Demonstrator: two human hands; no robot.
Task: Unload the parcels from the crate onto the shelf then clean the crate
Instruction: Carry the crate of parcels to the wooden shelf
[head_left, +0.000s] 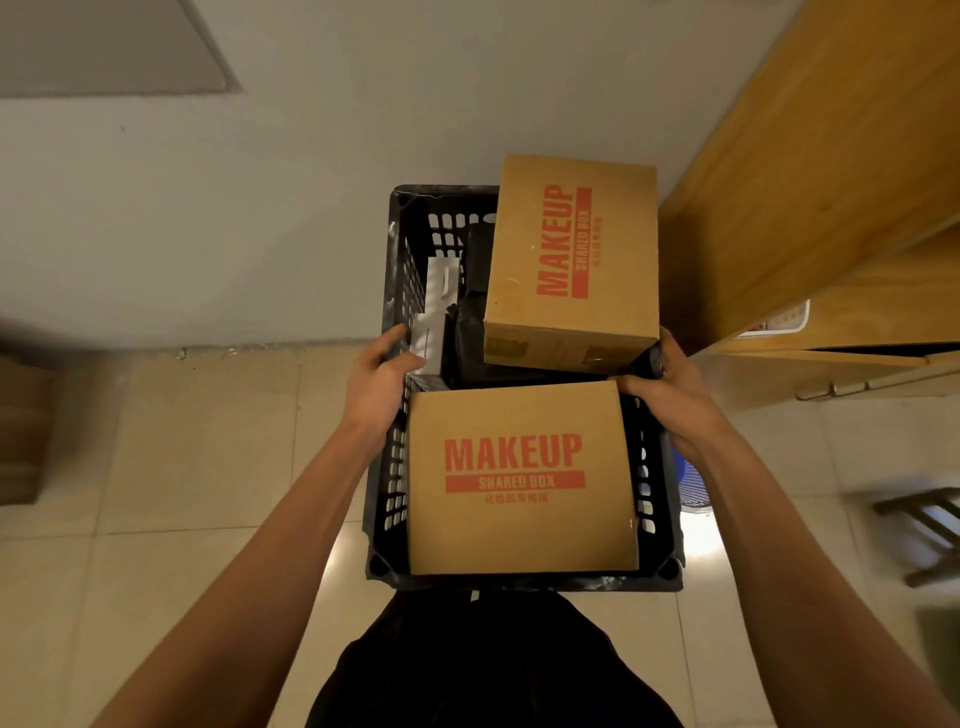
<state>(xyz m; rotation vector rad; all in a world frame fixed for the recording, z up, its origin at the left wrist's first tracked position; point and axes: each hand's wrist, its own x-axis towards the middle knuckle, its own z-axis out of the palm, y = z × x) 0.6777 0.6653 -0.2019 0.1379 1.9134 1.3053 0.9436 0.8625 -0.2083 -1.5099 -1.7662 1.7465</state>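
both hands grip slotted black plastic crate (400, 291) holding cardboard parcels.

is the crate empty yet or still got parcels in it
Still loaded. The black crate holds two MAKEUP cardboard boxes, plus a white item and dark packages.

Both the near cardboard box (522, 478) and the far cardboard box (571, 260) read "MAKEUP SHARED BOX" in red.

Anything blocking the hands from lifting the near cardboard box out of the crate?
Nothing visible. The near box lies on top in the crate, uncovered; the left hand and right hand grip the crate's side rims beside it.
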